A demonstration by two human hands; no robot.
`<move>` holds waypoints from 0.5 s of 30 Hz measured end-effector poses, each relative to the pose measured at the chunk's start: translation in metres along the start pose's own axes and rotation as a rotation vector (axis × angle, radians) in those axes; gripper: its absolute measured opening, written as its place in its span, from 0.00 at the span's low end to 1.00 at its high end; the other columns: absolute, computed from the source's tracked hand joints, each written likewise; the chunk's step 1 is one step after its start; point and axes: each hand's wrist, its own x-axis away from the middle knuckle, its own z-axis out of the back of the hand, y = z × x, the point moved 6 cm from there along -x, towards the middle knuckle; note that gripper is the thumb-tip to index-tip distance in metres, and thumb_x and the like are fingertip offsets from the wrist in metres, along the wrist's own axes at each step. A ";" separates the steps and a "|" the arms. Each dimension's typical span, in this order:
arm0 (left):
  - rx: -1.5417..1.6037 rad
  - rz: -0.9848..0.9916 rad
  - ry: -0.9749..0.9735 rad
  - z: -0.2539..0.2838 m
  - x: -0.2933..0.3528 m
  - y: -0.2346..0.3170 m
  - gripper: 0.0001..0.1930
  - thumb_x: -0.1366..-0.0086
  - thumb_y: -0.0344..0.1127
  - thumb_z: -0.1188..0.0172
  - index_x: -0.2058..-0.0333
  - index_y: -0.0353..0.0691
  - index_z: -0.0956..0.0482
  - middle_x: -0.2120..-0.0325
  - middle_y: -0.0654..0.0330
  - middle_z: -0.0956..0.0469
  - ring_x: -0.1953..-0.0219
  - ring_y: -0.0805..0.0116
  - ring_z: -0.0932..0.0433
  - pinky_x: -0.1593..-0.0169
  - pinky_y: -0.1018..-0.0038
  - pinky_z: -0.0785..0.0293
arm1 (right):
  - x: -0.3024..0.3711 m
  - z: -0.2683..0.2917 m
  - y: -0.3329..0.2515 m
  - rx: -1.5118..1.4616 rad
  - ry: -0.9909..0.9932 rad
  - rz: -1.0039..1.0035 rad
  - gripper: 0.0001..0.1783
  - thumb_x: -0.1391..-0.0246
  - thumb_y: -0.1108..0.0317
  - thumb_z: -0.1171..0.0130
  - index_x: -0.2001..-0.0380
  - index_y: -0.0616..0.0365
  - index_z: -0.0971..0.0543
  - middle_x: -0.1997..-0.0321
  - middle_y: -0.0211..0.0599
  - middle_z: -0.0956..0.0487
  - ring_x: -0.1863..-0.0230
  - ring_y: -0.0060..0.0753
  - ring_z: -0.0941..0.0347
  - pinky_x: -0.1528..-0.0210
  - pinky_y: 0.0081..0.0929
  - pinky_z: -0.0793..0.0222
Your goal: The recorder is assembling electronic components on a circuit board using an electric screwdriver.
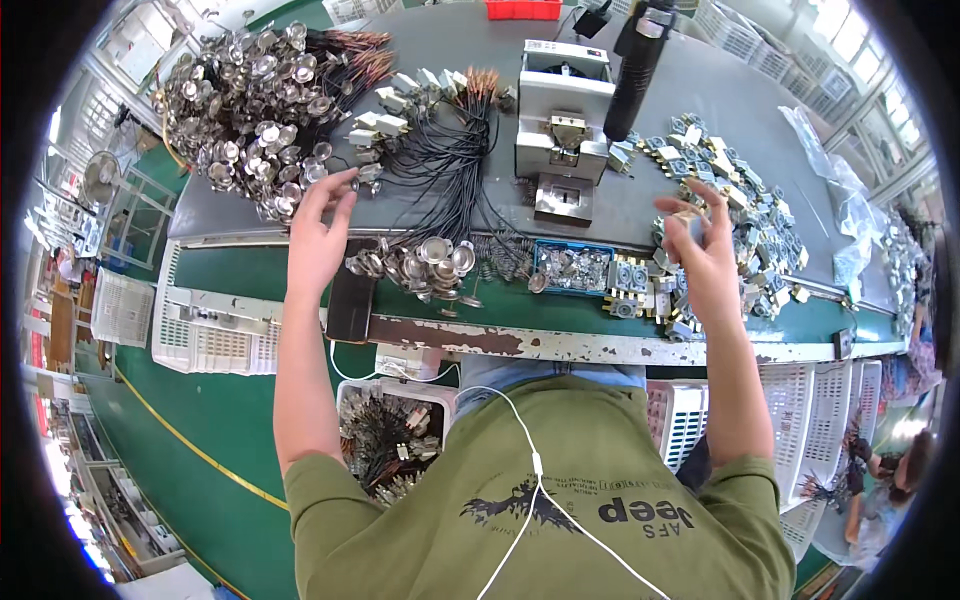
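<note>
My left hand (322,225) is over the bench edge with thumb and forefinger apart. Its fingertips are close to a small metal part (369,176) at the end of a wired bundle; I see no firm hold on it. On the right, my right hand (708,245) is curled around a small pale block-shaped part (692,222), partly hidden by the fingers. Between the hands stands a white-and-grey bench machine (565,110) with a metal fixture (564,199) at its foot. Black wires (455,160) with copper-coloured ends lie left of it.
Round metal cups on wires form a large heap (250,110) at left. More cups (425,265), a blue tray (574,268) of small parts and a dark phone (350,308) line the near edge. Grey-white blocks (760,220) spread at right. A black cylindrical tool (638,75) stands beside the machine.
</note>
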 end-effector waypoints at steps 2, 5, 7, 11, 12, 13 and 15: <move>0.084 0.016 -0.018 -0.009 0.002 0.002 0.14 0.28 0.30 0.41 0.46 0.42 0.19 0.57 0.58 0.18 0.58 0.68 0.20 0.49 0.72 0.24 | -0.003 -0.014 0.000 0.277 -0.129 -0.009 0.29 0.37 0.70 0.40 0.33 0.53 0.33 0.43 0.38 0.21 0.61 0.17 0.31 0.56 0.18 0.32; 0.114 -0.055 -0.078 -0.021 -0.003 0.008 0.14 0.29 0.29 0.40 0.47 0.41 0.18 0.55 0.57 0.17 0.58 0.67 0.19 0.50 0.72 0.24 | -0.014 -0.035 0.007 0.434 -0.363 -0.074 0.31 0.38 0.71 0.41 0.32 0.51 0.32 0.45 0.30 0.21 0.57 0.18 0.30 0.48 0.22 0.31; 0.071 -0.158 -0.144 -0.026 -0.011 0.026 0.13 0.29 0.29 0.41 0.47 0.40 0.18 0.53 0.56 0.17 0.58 0.63 0.18 0.50 0.71 0.23 | -0.012 -0.041 -0.001 0.527 -0.381 -0.011 0.32 0.39 0.76 0.41 0.31 0.52 0.33 0.44 0.32 0.19 0.52 0.21 0.27 0.45 0.24 0.30; 0.056 -0.208 -0.348 -0.060 -0.040 0.054 0.13 0.28 0.33 0.42 0.48 0.41 0.18 0.53 0.55 0.17 0.54 0.58 0.18 0.47 0.68 0.23 | -0.018 -0.038 0.000 0.666 -0.238 0.186 0.35 0.43 0.77 0.33 0.33 0.53 0.32 0.42 0.36 0.19 0.53 0.28 0.22 0.47 0.28 0.27; 0.017 -0.296 -0.409 -0.071 -0.047 0.061 0.13 0.28 0.34 0.42 0.48 0.41 0.18 0.54 0.54 0.17 0.52 0.55 0.18 0.46 0.66 0.23 | -0.020 -0.042 -0.003 0.775 -0.259 0.213 0.36 0.43 0.76 0.32 0.33 0.53 0.33 0.41 0.36 0.19 0.52 0.30 0.22 0.46 0.28 0.27; 0.021 -0.287 -0.411 -0.082 -0.055 0.064 0.13 0.28 0.34 0.42 0.48 0.41 0.18 0.54 0.54 0.17 0.52 0.55 0.18 0.46 0.66 0.23 | -0.021 -0.045 -0.005 0.884 -0.278 0.240 0.36 0.44 0.75 0.31 0.33 0.52 0.33 0.41 0.37 0.19 0.51 0.32 0.21 0.45 0.29 0.27; -0.146 -0.451 -0.569 -0.118 -0.064 0.076 0.14 0.30 0.33 0.40 0.48 0.40 0.18 0.53 0.55 0.18 0.50 0.55 0.19 0.44 0.66 0.24 | -0.022 -0.045 0.000 0.879 -0.280 0.190 0.36 0.44 0.74 0.30 0.34 0.52 0.32 0.40 0.36 0.18 0.46 0.34 0.20 0.41 0.29 0.29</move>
